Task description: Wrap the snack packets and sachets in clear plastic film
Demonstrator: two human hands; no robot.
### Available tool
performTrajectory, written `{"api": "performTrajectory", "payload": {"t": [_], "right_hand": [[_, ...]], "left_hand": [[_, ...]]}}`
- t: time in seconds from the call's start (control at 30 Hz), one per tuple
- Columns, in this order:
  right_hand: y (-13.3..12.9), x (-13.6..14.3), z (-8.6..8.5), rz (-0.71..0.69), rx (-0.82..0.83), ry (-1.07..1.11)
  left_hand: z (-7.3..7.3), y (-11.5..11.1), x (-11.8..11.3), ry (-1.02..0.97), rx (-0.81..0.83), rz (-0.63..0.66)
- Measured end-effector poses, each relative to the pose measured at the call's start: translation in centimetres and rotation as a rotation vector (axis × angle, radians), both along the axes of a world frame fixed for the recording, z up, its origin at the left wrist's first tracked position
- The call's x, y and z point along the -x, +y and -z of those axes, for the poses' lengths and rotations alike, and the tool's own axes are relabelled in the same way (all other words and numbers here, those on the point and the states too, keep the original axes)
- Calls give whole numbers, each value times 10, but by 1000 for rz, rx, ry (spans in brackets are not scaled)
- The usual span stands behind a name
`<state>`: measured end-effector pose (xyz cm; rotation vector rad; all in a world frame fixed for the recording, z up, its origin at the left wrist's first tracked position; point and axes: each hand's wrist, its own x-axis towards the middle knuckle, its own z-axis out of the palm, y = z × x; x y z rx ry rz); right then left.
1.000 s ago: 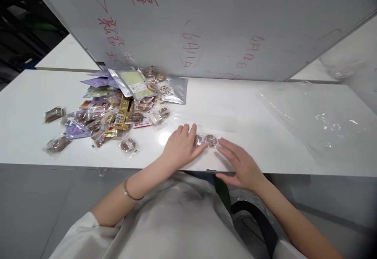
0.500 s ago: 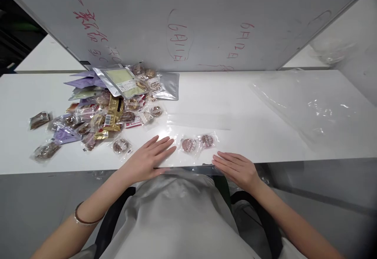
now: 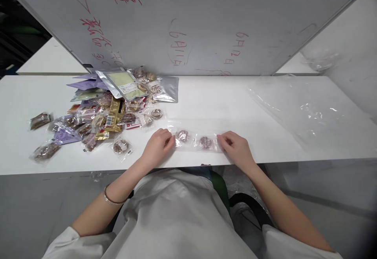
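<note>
Near the table's front edge lies a clear plastic film (image 3: 193, 146) over or around two small round reddish-brown packets, one on the left (image 3: 183, 135) and one on the right (image 3: 205, 142). My left hand (image 3: 159, 145) is closed on the film's left end, fingers curled. At its right end my right hand (image 3: 235, 146) pinches the film in the same way. Just left of my left hand sits a single wrapped round snack (image 3: 121, 146). Whether the packets are inside the film or under it, I cannot tell.
A heap of wrapped snacks and pouches (image 3: 114, 110) covers the white table's (image 3: 206, 94) left part. A large clear plastic sheet (image 3: 312, 113) lies at the right. Behind the table stands a whiteboard (image 3: 212, 15) with red writing.
Both hands have gone from spread flat fingers to closed on the film's ends. The film now lies stretched across the two packets, and the left packet has shifted slightly left and back.
</note>
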<state>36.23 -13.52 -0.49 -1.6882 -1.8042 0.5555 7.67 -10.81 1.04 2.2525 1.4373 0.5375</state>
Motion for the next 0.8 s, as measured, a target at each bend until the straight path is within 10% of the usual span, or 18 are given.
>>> {"api": "performTrajectory", "payload": {"t": [0.17,0.27,0.37,0.5,0.8], "right_hand": [[7,9,15,113,-194,-318],[7,7,22,69,-459,-408],[5,1,19,-302,-537,-371],[0,-7,9,-696,-339,-296],[-4,-17,11,-584,-202,-220]], "left_hand": [[19,2,-8,212,-383,-104],[26,3,-6,185,-504,86],[22,7,0,160,-359,416],[5,14,11,149,-120,479],[5,24,19,18,33,507]]}}
